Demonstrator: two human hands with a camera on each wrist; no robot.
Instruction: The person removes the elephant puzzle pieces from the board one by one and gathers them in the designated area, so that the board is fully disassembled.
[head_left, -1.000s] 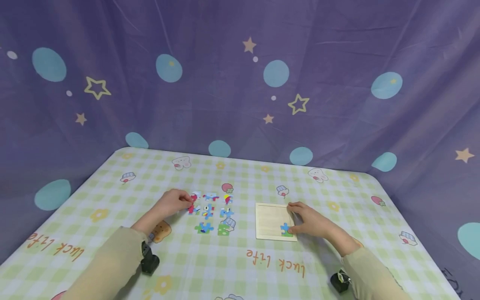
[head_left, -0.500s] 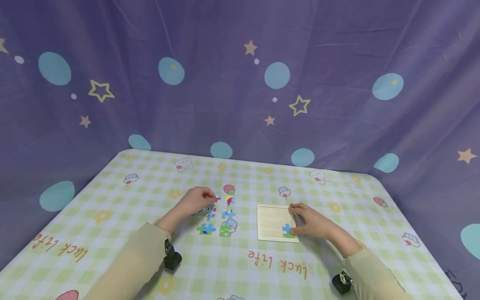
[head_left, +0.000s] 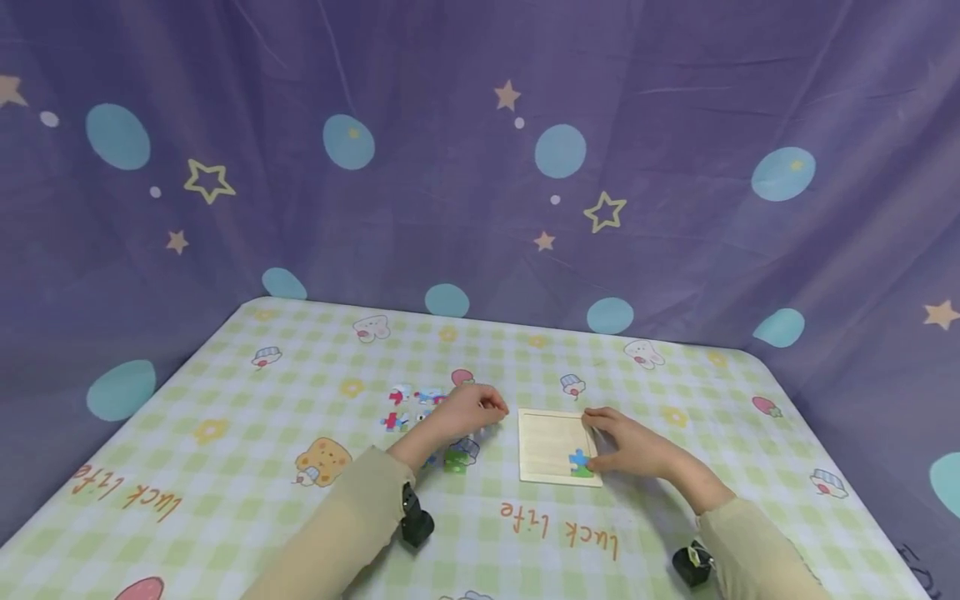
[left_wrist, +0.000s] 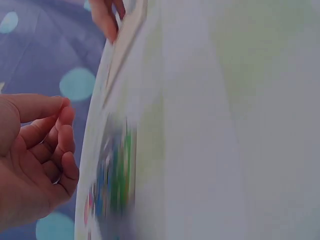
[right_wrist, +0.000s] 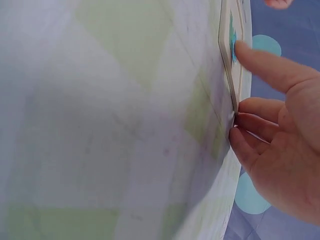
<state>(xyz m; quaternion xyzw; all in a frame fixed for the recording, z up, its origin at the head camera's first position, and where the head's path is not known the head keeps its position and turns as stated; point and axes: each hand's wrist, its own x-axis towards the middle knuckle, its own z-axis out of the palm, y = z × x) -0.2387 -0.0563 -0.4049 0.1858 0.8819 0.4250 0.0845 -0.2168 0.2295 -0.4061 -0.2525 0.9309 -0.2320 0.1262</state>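
Note:
My left hand point(head_left: 463, 412) is over the right part of the loose jigsaw pieces, hiding some of them. In the left wrist view its thumb meets the fingertips point(left_wrist: 65, 101), the other fingers curl, and no piece shows between them. My right hand point(head_left: 633, 447) holds the right side of a square wooden puzzle tray point(head_left: 543, 442). Its thumb point(right_wrist: 245, 52) lies at a blue and green piece point(head_left: 578, 460) in the tray's near right corner, while the fingers bend against the outer edge. A red and blue piece point(head_left: 393, 422) and a green one point(head_left: 454, 461) lie left of the tray.
A green and white checked cloth point(head_left: 255, 500) with printed cartoons covers the table. Behind it hangs a purple curtain point(head_left: 450, 200). Each wrist carries a small black camera, one by the left sleeve point(head_left: 337, 517).
My left hand has moved right, from the left side of the loose pieces toward the tray, uncovering the red pieces. The right hand keeps its hold on the tray.

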